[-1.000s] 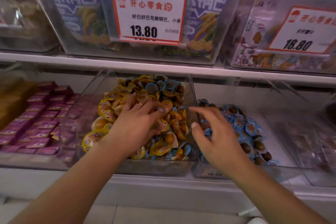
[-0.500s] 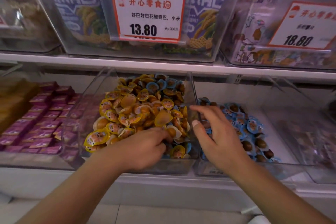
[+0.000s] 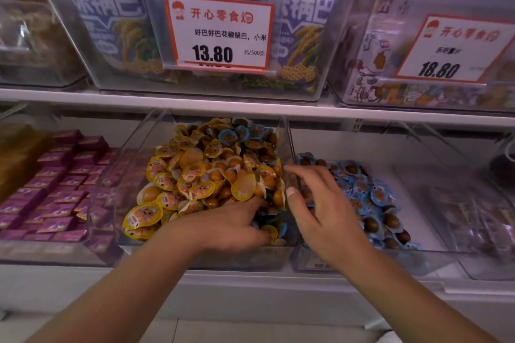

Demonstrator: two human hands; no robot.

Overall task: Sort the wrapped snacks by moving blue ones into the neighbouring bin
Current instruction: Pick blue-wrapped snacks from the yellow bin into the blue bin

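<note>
Partly buried, left hand (image 3: 231, 227) fingertips dig among snacks (image 3: 211, 172), grip unclear; right hand (image 3: 323, 211) spread loose.

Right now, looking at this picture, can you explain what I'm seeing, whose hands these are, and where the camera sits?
This is a single picture from a camera worn on a person's head, looking down at their own bare hands in front of shop shelves. The left hand digs into the front of the middle bin, its fingers curled among mostly yellow snacks with a few blue snacks mixed in; what it grips is hidden. The right hand hovers open over the neighbouring bin, which holds blue ones. Purple packets fill the bin to the left.
</note>
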